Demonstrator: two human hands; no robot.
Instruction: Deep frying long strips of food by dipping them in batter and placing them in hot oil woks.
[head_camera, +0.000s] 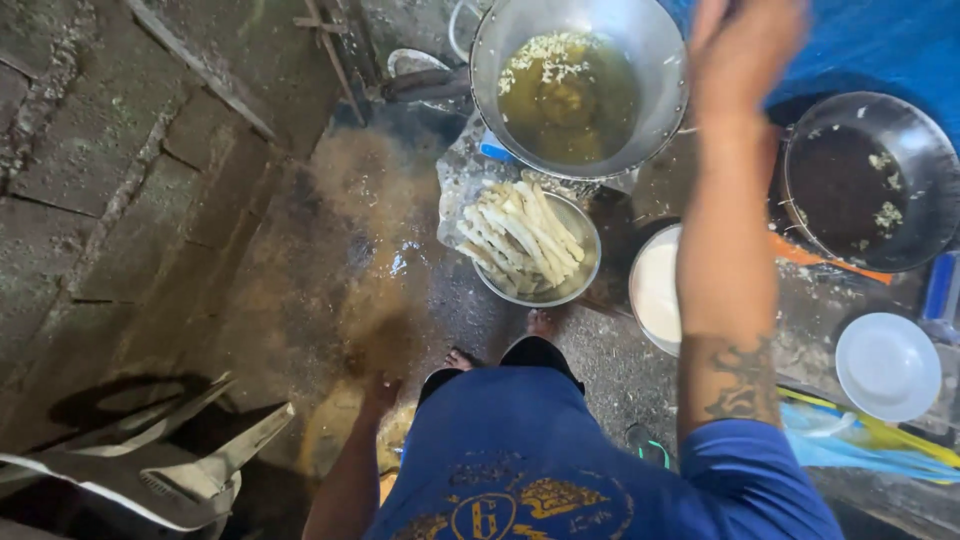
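Beside the oil wok (580, 90), right hand (745, 45) hovers empty; left hand (380, 392) unclear.

Wet, stained concrete floor (330, 260); cracked stone slabs (90, 180), blue tarpaulin (880, 45)

A silver wok (655, 60) holds yellow oil, a steel bowl (585, 275) holds pale cream sticks, a white plate (887, 366) lies near a blue tarpaulin (880, 45).

The wet, dirty concrete floor (300, 290) carries a metal bowl of pale dough sticks (530, 248), a large steel wok of oil (578, 85), a dark pan (868, 180) and a white plate (887, 366).
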